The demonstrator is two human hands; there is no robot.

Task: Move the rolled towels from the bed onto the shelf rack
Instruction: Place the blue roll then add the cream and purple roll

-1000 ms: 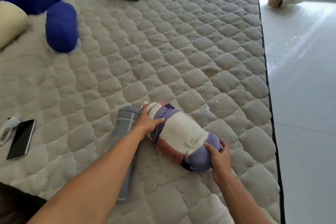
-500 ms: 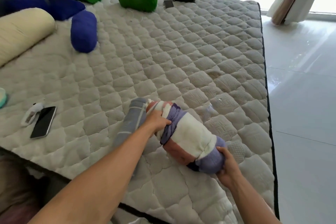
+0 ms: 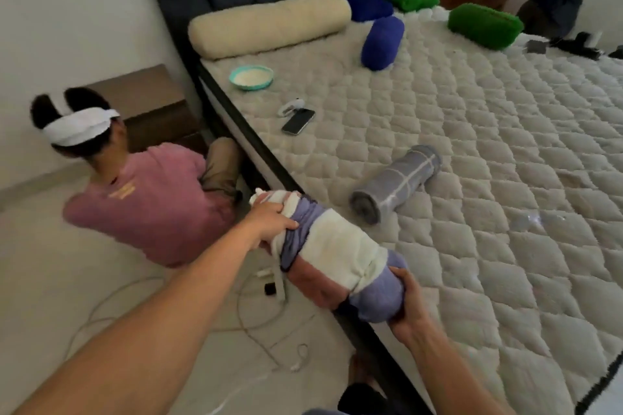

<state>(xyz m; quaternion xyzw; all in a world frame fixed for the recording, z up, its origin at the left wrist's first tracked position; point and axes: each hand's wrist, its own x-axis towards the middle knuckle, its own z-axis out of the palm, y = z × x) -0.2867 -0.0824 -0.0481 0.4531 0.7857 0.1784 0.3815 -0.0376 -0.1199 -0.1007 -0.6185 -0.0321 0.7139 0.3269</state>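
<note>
Above the near left edge of the bed (image 3: 472, 178), the striped rolled towel (image 3: 340, 256) is gripped at its far end by the left hand (image 3: 271, 222) and at its near end by the right hand (image 3: 409, 307). A grey rolled towel (image 3: 396, 187) is left lying on the mattress just beyond it, with a phone (image 3: 298, 121) farther off.
</note>
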